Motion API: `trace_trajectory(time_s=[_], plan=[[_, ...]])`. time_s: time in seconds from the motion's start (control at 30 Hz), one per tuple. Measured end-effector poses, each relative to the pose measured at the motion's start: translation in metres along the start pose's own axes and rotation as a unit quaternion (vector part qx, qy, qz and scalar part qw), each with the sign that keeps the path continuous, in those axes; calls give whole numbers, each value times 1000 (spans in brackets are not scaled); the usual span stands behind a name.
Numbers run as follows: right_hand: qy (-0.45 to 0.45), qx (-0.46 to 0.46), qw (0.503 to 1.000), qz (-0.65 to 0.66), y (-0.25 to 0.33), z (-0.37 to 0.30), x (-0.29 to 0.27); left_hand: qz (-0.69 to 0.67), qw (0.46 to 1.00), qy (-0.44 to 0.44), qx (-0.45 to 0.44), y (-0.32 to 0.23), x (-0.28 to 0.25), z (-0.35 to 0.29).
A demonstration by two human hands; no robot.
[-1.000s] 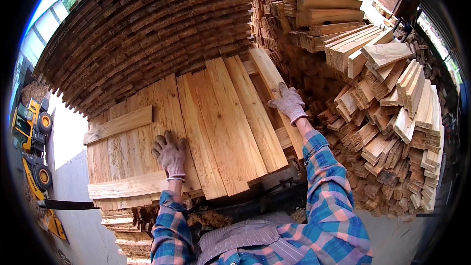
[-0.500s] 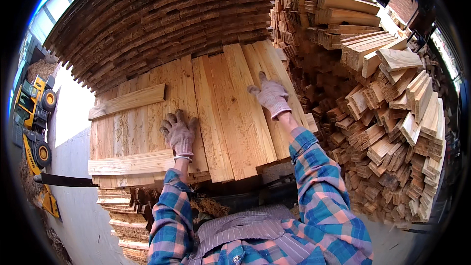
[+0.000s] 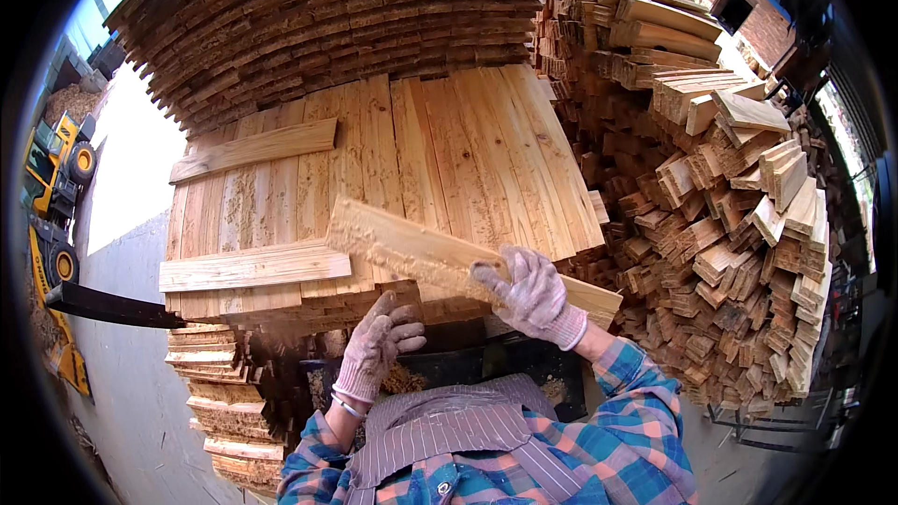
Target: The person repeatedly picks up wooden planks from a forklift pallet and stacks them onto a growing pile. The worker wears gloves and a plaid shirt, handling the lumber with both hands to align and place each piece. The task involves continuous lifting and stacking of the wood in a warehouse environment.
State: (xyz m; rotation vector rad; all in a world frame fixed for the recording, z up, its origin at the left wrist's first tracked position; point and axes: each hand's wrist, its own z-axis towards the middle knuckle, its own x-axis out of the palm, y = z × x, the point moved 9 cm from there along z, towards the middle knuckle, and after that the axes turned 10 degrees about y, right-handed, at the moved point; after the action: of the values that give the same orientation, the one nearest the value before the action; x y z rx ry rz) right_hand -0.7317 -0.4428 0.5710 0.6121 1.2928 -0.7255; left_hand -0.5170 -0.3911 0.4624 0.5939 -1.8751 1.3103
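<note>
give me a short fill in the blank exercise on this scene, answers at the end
1. The right hand grips a loose board, while the left hand holds ____.
2. Both hands are covered by ____.
3. A yellow loader stands near the ____ edge of the picture.
4. Over the plaid shirt, the person wears a striped ____.

Missing words: nothing; gloves; left; apron.

The gloved left hand [image 3: 379, 346] hangs free, fingers [image 3: 404, 330] loosely bent and parted; the gloved right hand [image 3: 536, 297] is clenched, its forearm [image 3: 625, 377] slanting inward from lower right.
</note>
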Motion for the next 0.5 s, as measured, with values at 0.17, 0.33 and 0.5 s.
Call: trace_trajectory(time_s=[0.17, 0.33, 0.5], plan=[[-96, -54, 994, -13, 25, -27, 60, -136, 979, -150, -26, 65, -49, -21], [-160, -69, 982, -73, 8, 17, 64, -94, 974, -205, 25, 59, -97, 34], [-47, -112, 988, -98, 10, 23, 42, -10, 982, -149, -114, 40, -29, 6]])
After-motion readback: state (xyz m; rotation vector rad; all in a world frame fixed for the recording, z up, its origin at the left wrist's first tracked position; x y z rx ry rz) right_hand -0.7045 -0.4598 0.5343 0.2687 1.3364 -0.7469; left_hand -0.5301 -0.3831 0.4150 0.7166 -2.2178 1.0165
